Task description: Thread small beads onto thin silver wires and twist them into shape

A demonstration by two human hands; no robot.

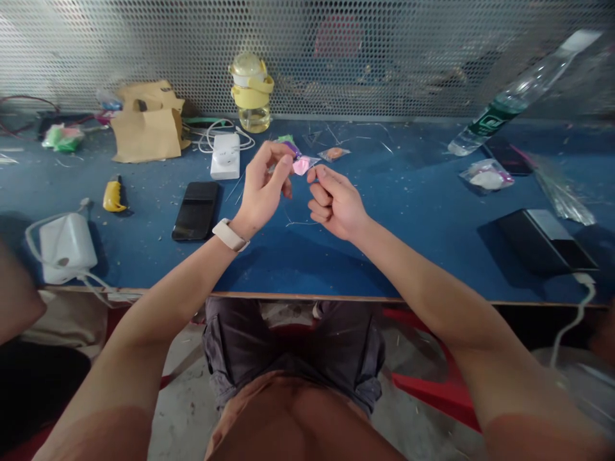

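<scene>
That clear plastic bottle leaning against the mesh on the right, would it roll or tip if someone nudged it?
The clear bottle leans tilted on the mesh wall, so a nudge would probably slide it down. Being round, it may roll. It looks mostly empty, so likely light.

Head-worn view, down over blue table (408,256)

Pink piece (301,165) between the fingertips of left hand (262,192) and right hand (336,205): mostly covered, shape unclear; thread below too thin to follow.

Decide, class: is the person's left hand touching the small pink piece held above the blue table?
Touching. The head view shows the left hand pinching the pink piece between thumb and fingertips, no gap visible, with the right hand meeting it from the other side.
</scene>
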